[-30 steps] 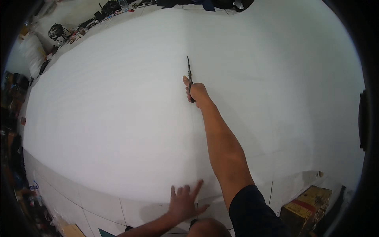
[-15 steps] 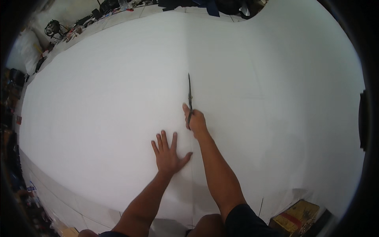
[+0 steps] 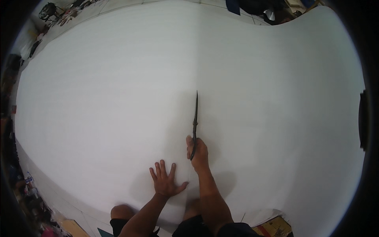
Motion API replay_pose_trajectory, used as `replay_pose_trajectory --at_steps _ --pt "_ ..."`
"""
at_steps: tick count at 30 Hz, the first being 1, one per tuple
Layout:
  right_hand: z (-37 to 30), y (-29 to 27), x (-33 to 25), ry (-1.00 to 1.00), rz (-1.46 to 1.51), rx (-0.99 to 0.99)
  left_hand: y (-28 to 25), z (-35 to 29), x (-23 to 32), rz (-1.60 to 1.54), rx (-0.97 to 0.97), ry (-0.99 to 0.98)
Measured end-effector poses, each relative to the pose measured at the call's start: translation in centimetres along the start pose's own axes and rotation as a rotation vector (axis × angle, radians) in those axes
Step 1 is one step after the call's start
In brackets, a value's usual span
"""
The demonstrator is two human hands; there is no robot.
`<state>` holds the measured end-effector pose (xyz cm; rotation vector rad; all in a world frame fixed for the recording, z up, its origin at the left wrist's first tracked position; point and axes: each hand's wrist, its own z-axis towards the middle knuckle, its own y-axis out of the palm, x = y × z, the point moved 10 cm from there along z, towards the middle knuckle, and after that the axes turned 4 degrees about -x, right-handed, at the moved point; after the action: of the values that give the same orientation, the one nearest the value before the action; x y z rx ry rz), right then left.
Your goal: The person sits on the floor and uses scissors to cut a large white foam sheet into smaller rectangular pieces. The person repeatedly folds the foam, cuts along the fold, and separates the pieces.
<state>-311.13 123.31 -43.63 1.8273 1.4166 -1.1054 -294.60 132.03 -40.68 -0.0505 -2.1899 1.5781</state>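
A large white sheet (image 3: 102, 98) spreads over the floor, with a straight line running down its middle from the far edge toward me. My right hand (image 3: 199, 156) is closed round the handles of dark scissors (image 3: 196, 118), whose blades point away from me along that line. The blades look closed or nearly so; whether the sheet lies between them I cannot tell. To the left and nearer to me, my left hand (image 3: 166, 183) lies flat on the sheet with its fingers spread, its thumb reaching the line.
A worn yellow box with a red stripe (image 3: 272, 228) stands at the near right edge. Dark bundled items (image 3: 256, 8) lie beyond the far edge. A small black fan-like object (image 3: 49, 12) sits at the far left, and clutter lines the left side. My knees are at the near edge.
Both hands and the scissors now appear lower in the picture, and the whole view has shifted. My knees show more. The right hand keeps its hold and the left stays spread flat.
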Motion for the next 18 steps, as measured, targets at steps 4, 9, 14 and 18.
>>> replay_pose_trajectory --at_steps 4,9,14,18 --pt "0.4 0.1 -0.6 0.006 -0.033 0.014 1.5 -5.6 -0.5 0.042 -0.001 0.013" --pt "5.4 -0.4 -4.1 0.068 0.075 0.005 2.4 -8.7 -0.2 0.058 -0.01 0.019" --pt "9.1 -2.2 -4.7 -0.027 -0.066 0.068 1.2 -8.3 1.3 0.027 0.007 0.025" --pt "9.4 -1.1 -6.4 -0.019 0.11 -0.003 -5.4 0.0 -0.9 -0.083 0.279 -0.094"
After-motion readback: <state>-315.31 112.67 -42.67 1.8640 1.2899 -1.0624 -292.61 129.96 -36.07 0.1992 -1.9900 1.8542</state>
